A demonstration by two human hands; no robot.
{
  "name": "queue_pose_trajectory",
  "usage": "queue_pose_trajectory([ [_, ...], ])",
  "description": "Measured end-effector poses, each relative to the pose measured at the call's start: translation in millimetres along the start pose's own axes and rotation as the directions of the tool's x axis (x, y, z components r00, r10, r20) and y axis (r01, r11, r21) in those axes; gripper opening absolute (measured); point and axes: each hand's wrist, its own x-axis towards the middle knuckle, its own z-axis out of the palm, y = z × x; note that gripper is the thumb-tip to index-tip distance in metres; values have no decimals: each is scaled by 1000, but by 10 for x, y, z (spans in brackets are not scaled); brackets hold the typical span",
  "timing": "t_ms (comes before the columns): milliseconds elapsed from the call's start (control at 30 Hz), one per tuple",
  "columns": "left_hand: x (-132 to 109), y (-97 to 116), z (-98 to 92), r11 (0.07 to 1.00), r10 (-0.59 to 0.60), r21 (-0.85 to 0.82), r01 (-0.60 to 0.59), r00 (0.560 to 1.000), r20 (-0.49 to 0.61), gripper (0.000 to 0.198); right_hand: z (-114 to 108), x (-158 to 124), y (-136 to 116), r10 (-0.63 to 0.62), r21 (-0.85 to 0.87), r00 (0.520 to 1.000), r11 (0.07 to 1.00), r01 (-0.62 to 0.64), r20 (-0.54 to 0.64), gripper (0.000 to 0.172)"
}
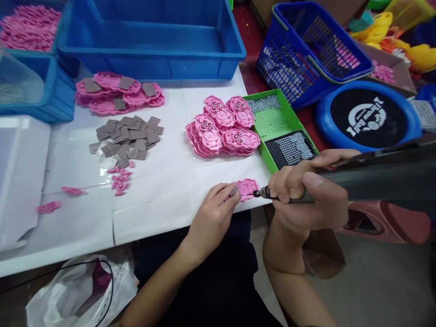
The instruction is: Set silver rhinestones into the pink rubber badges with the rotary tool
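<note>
My right hand [306, 190] is wrapped round a dark electric screwdriver [374, 175], held nearly level. Its thin bit points left, over a pink plastic casing [248, 187] at the table's front edge; whether the tip touches cannot be made out. At the casing's left end, my left hand [213, 211] closes its fingers and thumb on it, with a small grey plate [234, 190] showing at the fingertips. Behind lie stacked pink casings with shiny metal bits [221, 129]. Left of them are a heap of grey square plates [127, 136] and small pink pieces [121, 179].
A green tray [288, 109] with small screws stands right of the stacks. Pink casings with grey plates [119, 93] lie before a large blue bin [153, 63]. Beyond the right edge are a blue basket [289, 68] and a round blue disc [368, 118].
</note>
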Motion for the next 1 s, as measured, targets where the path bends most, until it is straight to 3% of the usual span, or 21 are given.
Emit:
queue_pose_trajectory([
  [267,7,-52,-116,998,62,1,-62,996,68,28,-74,-150,-10,38,-11,998,999,-37,50,11],
  [533,-11,-67,-167,991,113,49,-121,982,151,28,-19,-196,23,25,-12,1000,1000,-25,-3,11],
  [1000,7,-56,-174,986,143,61,-154,979,148,24,-53,-267,92,8,46,1000,999,-9,31,14],
])
